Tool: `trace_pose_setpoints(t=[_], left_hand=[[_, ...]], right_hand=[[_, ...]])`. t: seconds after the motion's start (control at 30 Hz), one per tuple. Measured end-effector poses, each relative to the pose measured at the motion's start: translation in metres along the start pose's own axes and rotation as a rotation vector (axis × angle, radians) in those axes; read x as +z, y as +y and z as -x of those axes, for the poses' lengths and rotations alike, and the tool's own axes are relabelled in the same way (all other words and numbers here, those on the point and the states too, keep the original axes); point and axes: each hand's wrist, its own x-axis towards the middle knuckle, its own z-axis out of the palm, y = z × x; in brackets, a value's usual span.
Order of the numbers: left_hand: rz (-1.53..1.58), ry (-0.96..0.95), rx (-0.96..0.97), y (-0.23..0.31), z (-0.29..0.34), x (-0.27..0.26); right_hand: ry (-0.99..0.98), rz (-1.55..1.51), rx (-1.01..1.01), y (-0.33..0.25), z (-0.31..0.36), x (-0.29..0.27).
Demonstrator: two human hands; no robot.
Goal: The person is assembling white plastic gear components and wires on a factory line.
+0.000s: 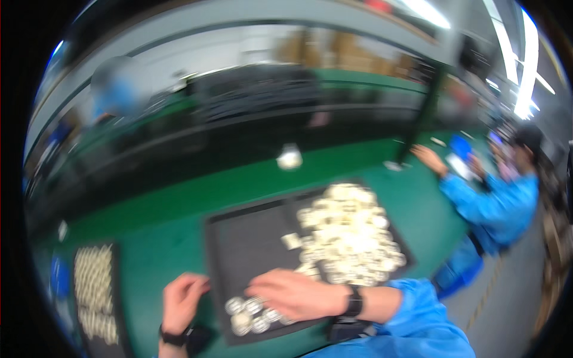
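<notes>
A dark shallow tray [245, 238] lies before me on the green tabletop. On its right side rises a big heap of small cream-white and clear parts [346, 232], many of them round. My right hand [298, 294] is palm down over the tray's near part, fingers stretched leftward above a small group of round, shiny parts [242, 322]; its fingertips are blurred. Just off the tray's left edge is my left hand [184, 301], its thumb and fingers bent together toward the tray. What they pinch, if anything, is too blurred to tell. One squarish cream part [292, 241] sits beside the heap.
At the left, a second dark tray [116, 286] holds rows of small pale parts. Beyond my tray stands a small whitish object [289, 158]. A co-worker in blue [495, 197] is at the bench on the right, near a dark post [424, 113].
</notes>
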Motion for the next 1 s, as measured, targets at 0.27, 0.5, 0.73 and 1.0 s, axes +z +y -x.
trace_pose_setpoints(t=[0.27, 0.5, 0.73, 1.0], left_hand=[[-0.095, -0.111, -0.084, -0.012, 0.002, -0.005], [-0.093, -0.144, -0.054, -0.011, 0.004, -0.014], [-0.138, -0.118, -0.094, -0.005, 0.005, -0.01], [-0.12, -0.135, -0.103, -0.011, 0.004, -0.015]], right_hand=[[0.113, -0.025, -0.001, 0.0, 0.016, 0.01], [0.149, 0.035, -0.037, -0.004, 0.009, 0.011], [0.129, 0.044, -0.027, -0.003, 0.008, 0.009], [0.085, 0.03, -0.025, -0.002, 0.007, 0.01]])
